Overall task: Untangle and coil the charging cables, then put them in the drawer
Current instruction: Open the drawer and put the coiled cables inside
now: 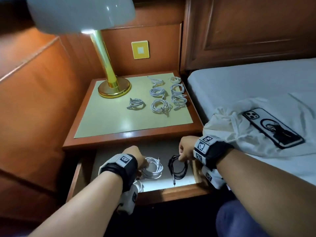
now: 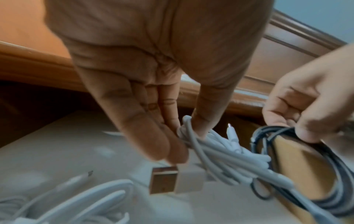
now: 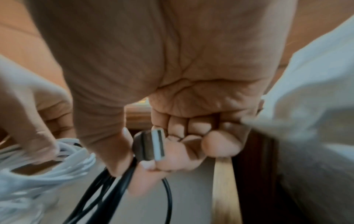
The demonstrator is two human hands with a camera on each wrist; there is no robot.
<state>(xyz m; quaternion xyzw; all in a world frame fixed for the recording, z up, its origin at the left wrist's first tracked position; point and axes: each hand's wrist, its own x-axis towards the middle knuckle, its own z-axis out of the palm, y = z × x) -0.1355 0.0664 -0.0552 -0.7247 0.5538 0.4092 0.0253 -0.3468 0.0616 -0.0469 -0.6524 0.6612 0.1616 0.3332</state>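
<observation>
Now both my hands are down in the open drawer (image 1: 171, 194), each with a coil. My left hand (image 1: 135, 156) pinches the white cable (image 1: 153, 168) between thumb and fingertips (image 2: 172, 151); its loops lie nearly flat on the drawer floor, and its USB plug (image 2: 172, 180) points toward my wrist. My right hand (image 1: 186, 149) pinches the black cable (image 1: 177, 166) at the top, other fingers curled in (its coil hangs upright, long axis running front to back), one loose end pointing at the drawer front. Seven more white coils (image 1: 160, 105) sit on the counter (image 1: 119, 122) beside the lamp (image 1: 112, 86).
</observation>
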